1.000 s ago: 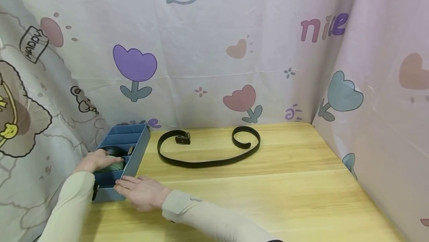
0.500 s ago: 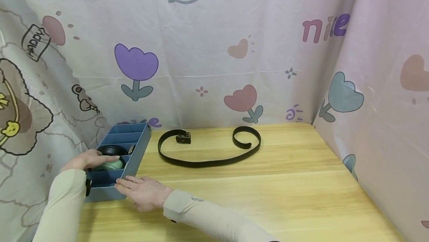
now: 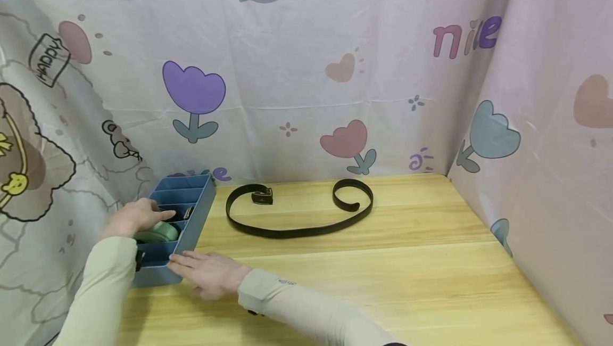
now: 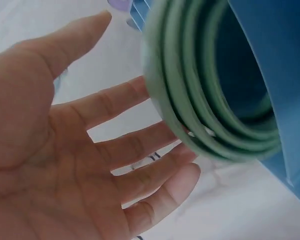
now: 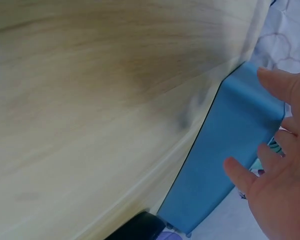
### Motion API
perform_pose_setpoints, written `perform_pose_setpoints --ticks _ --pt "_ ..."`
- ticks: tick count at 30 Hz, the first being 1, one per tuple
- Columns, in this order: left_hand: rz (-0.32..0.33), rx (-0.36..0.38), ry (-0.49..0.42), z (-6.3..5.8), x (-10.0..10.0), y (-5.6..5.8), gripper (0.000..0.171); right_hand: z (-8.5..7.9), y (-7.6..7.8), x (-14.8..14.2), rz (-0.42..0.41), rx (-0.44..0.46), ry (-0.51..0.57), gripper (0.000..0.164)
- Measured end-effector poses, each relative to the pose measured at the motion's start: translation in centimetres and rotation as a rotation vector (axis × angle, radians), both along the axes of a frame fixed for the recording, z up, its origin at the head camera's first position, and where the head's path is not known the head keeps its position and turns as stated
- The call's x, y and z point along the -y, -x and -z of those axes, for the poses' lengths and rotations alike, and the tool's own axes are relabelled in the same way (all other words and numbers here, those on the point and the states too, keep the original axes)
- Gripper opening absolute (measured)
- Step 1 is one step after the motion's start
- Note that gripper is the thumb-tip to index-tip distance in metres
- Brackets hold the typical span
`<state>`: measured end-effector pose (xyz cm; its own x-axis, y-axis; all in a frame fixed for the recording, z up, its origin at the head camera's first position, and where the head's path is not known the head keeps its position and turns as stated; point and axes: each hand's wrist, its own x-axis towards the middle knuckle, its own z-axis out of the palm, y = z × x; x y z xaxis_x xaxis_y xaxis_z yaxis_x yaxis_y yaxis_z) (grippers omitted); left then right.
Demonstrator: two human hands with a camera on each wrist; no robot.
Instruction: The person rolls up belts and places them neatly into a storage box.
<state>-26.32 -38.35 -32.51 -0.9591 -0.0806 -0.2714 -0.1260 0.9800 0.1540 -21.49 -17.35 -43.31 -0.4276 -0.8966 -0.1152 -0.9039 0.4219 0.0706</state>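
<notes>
A blue divided box [image 3: 193, 229] stands at the table's left. A green coiled strap [image 3: 160, 232], apparently a rolled belt, sits in one of its compartments. Behind it lies a black coil, mostly hidden by my left hand [image 3: 134, 217], which hovers over the box with the thumb stretched out. In the left wrist view its fingers are spread and fairly straight, tips beside or behind the green coil [image 4: 155, 70]; contact is unclear. My right hand [image 3: 208, 274] rests with extended fingers at the box's near right corner, by the box's side wall [image 5: 225, 145] in the right wrist view.
A black belt [image 3: 287, 233] with a buckle [image 3: 262, 196] lies curved across the back of the wooden table [image 3: 383, 282]. Its far end curls inward. A printed curtain [image 3: 287, 69] hangs behind and on both sides. Other box compartments [image 3: 179, 196] lie farther back.
My left hand shifts right and farther back over the box, covering more of the black coil than half a second ago. The right hand stays at the corner. The black belt lies unchanged.
</notes>
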Motion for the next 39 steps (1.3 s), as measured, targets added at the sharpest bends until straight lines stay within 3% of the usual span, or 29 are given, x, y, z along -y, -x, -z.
perform_pose_setpoints --ticks 9,13,18,20,24,28,31,34,39 --pt "0.042 -0.096 0.047 1.1 -5.9 0.6 0.052 0.5 2.2 -3.3 -0.035 -0.064 0.072 0.070" --pt "0.111 -0.117 0.066 1.7 -9.0 0.5 0.053 1.0 3.9 -6.5 -0.024 -0.065 0.163 0.056" --pt "0.219 -0.090 0.018 2.5 -13.1 0.2 0.045 1.6 6.4 -12.3 0.153 0.071 0.312 0.036" --pt "0.257 -0.100 -0.004 3.5 -14.5 0.0 0.038 1.8 7.5 -14.8 0.235 0.119 0.374 0.031" --pt "0.332 -0.180 -0.027 6.2 -17.3 -0.7 0.048 1.7 9.4 -19.9 0.377 0.148 0.498 0.024" --pt "0.385 -0.292 -0.062 8.7 -20.2 -0.8 0.060 1.7 11.2 -24.2 0.494 0.082 0.578 0.022" --pt "0.414 -0.359 -0.097 9.9 -22.1 -0.7 0.054 1.9 12.3 -27.0 0.574 -0.030 0.550 0.025" --pt "0.461 -0.375 -0.110 10.7 -23.6 -0.8 0.055 2.1 13.2 -29.3 0.643 -0.082 0.457 0.025" --pt "0.551 -0.396 -0.067 11.9 -25.0 -0.8 0.045 2.2 14.0 -31.8 0.685 -0.013 0.391 0.020"
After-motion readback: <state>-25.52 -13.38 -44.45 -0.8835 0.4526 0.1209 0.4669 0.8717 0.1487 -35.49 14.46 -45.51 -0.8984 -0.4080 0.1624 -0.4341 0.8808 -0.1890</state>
